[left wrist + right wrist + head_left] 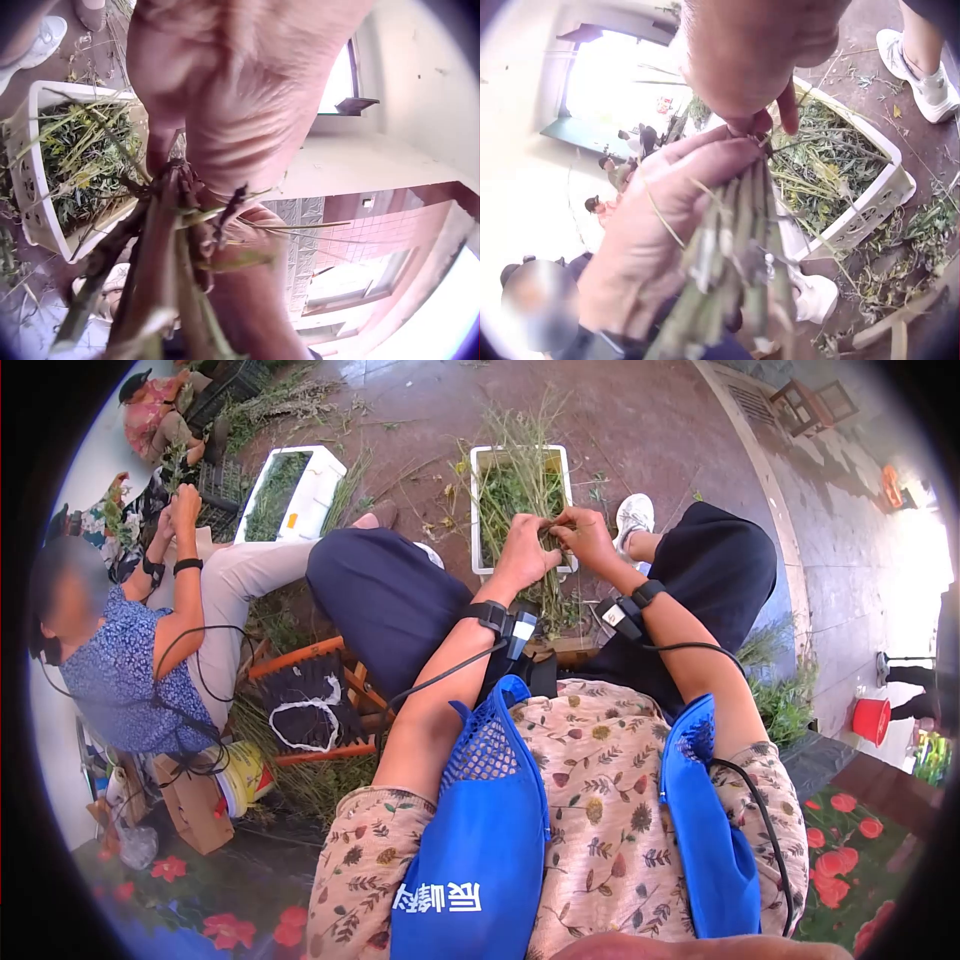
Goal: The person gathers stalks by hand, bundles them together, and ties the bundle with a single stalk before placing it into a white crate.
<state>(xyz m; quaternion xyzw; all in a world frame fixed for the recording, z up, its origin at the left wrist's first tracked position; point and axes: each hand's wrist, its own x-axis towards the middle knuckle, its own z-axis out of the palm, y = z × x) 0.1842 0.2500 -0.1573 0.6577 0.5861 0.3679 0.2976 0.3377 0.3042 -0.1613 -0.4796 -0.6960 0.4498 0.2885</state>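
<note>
A bundle of green plant stems [739,232] is gripped by the left hand [656,217], whose fingers and thumb curl round it. Close against it, the right hand [587,534] pinches at the top of the bundle, its fingertips partly hidden in the right wrist view. In the head view the left hand [524,552] is beside the right, above the near end of a white crate [476,510]. Cut stem ends [161,277] point toward the camera in the left wrist view. Leafy stalks [525,435] extend across the crate.
Leafy greens [817,161] fill the crate. Another white box [322,485] stands to the left, near a seated person [130,650]. Loose plants [780,690] lie on the floor at right. A wooden stool [300,655] and a red bucket [871,720] are also in view.
</note>
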